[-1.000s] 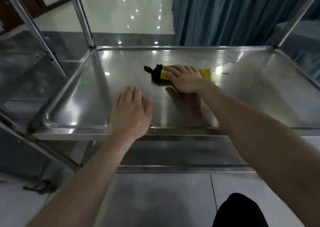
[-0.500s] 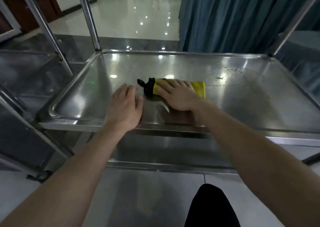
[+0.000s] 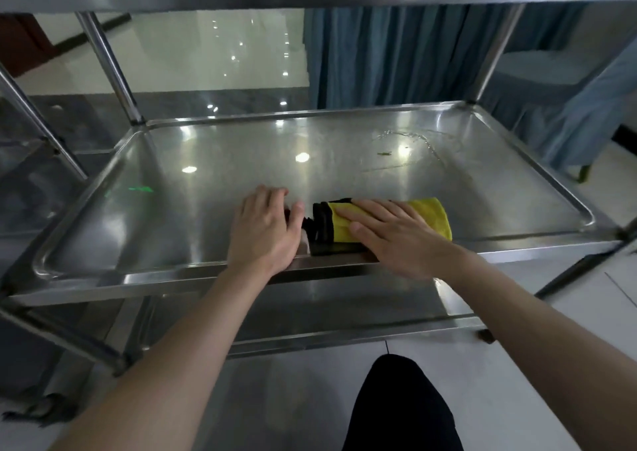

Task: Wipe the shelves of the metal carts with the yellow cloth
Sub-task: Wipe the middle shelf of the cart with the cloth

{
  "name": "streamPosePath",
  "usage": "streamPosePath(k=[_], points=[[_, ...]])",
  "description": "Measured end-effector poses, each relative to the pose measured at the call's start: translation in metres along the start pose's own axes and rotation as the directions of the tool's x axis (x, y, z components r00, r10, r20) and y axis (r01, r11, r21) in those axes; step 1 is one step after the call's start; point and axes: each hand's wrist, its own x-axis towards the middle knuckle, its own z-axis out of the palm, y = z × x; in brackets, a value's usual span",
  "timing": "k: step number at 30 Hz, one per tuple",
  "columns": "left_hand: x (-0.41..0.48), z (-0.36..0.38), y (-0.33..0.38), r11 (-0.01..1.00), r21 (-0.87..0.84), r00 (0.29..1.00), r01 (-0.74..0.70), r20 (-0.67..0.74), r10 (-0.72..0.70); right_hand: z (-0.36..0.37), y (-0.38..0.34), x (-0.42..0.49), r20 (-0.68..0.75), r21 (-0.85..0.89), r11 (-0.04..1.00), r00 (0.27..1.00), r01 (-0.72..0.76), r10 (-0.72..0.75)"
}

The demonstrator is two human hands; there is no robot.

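Two hands on the metal cart's middle shelf [image 3: 213, 209]: left hand [image 3: 265, 230] lies flat near the front rim, fingers together, thumb out. Right hand [image 3: 389, 233] presses the folded yellow cloth [image 3: 431, 216] just beside it, fingers straight, slightly spread. Water streaks [image 3: 413, 138] glint far right.

Cloth [image 3: 427, 218] is folded into a thick pad, yellow with a black band at its left end. It lies flat on the middle shelf [image 3: 206, 216], close to the front rim and a touch right of centre, with the right hand [image 3: 389, 235] pressed flat on top. The shelf is a shiny steel tray with a raised lip, and it has wet streaks and a small speck near its far right corner.
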Motion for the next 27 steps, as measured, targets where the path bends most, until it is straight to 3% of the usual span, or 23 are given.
streamPosePath(k=[5,9,13,18,23,27], points=[[-0.006,0.0,0.003,0.988,0.148,0.999,-0.045,0.01,0.044,-0.01,0.018,0.102,0.011,-0.012,0.998,0.998,-0.063,0.063],[-0.006,-0.001,0.005,0.985,0.171,0.999,-0.016,0.049,0.008,-0.025,0.033,0.216,-0.011,0.08,0.986,0.989,-0.147,0.148],[-0.004,-0.002,0.005,0.98,0.196,0.999,-0.026,0.043,0.018,-0.024,0.031,0.26,-0.041,0.077,0.986,0.988,-0.147,0.151],[-0.002,-0.001,0.005,0.98,0.197,0.999,-0.018,0.047,0.009,-0.021,0.02,0.206,-0.022,0.113,0.985,0.991,-0.126,0.13],[-0.001,0.002,0.001,0.99,0.14,1.0,-0.028,-0.006,0.03,-0.008,-0.002,0.096,-0.002,0.021,0.999,1.0,-0.024,0.024],[0.002,0.002,0.003,0.996,0.087,1.0,0.022,-0.007,-0.022,0.005,-0.009,0.013,-0.056,0.056,0.998,0.998,-0.028,0.031]])
